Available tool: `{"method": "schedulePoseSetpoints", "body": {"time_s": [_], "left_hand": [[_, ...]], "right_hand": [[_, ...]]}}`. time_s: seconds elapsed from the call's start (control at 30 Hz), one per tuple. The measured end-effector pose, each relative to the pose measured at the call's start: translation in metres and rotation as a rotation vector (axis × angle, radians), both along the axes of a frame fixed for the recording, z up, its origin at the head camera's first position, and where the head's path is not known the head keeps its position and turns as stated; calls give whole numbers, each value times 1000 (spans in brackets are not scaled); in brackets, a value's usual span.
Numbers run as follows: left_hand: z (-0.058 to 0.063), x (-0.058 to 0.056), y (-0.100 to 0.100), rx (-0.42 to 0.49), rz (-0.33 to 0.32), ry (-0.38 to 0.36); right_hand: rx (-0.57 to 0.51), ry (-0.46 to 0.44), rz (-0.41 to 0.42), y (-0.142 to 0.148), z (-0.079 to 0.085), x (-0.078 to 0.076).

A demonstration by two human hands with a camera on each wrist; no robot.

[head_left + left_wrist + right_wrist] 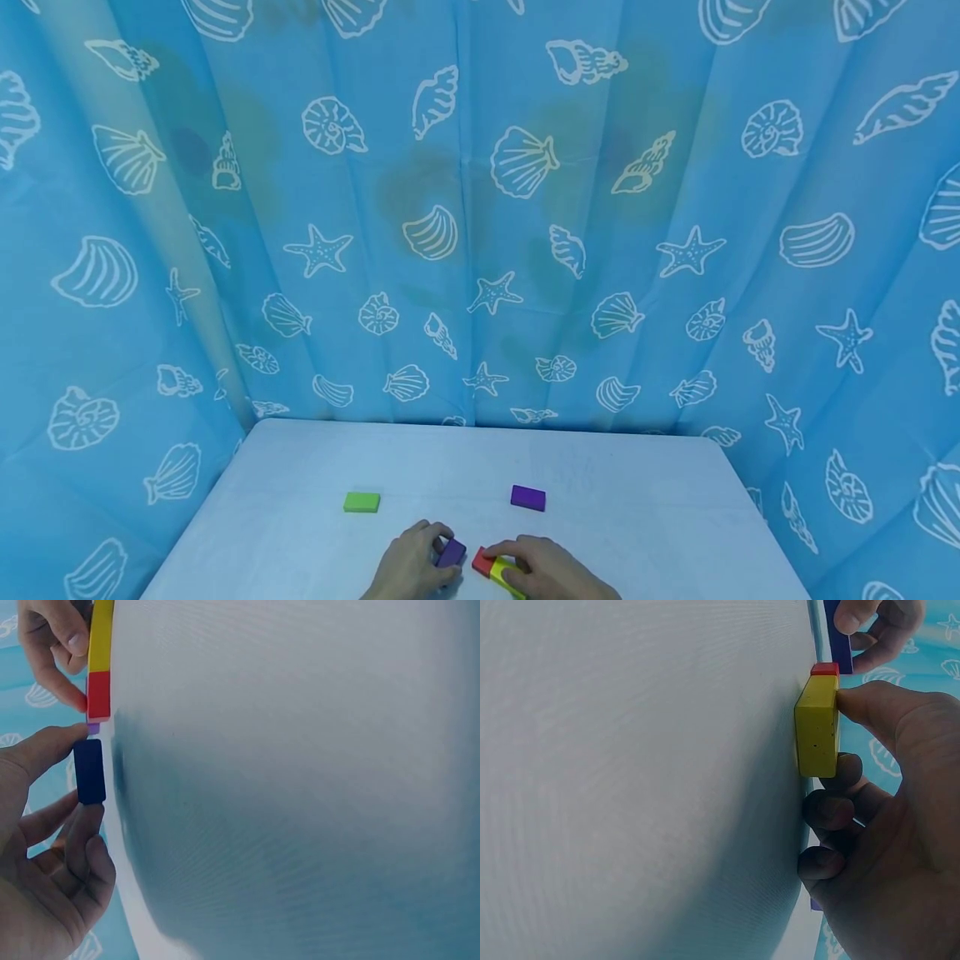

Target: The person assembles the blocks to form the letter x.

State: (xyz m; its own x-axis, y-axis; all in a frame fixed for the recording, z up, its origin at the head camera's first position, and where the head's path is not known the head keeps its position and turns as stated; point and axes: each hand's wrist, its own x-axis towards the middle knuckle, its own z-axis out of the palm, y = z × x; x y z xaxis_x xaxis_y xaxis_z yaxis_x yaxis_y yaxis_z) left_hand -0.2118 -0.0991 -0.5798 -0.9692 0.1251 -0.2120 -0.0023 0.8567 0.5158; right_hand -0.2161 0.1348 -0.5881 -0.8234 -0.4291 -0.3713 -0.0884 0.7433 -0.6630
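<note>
At the table's near side, my left hand (411,560) pinches a small dark purple block (452,553) between thumb and fingers. In the left wrist view the same dark block (90,771) looks navy, tilted within the grip. To its right my right hand (553,567) holds a yellow block (504,577), which lies end to end with a red block (482,561). One fingertip of that hand reaches the red block. The right wrist view has the thumb against one side of the yellow block (816,739), fingers curled by the other. A narrow gap separates the dark block from the red one.
Farther back on the white table (637,517) lie a green block (362,502) at left and another purple block (528,498) right of centre. A blue curtain (465,208) with white shell and starfish prints hangs behind and along both sides.
</note>
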Motion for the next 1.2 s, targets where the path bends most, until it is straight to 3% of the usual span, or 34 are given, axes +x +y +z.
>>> {"method": "schedulePoseSetpoints", "body": {"time_s": [0.83, 1.2], "left_hand": [[3, 2, 1, 52, -51, -43], [0, -1, 7, 66, -42, -91]], "right_hand": [[-9, 31, 37, 3, -2, 0], [-40, -10, 8, 3, -4, -1]]}}
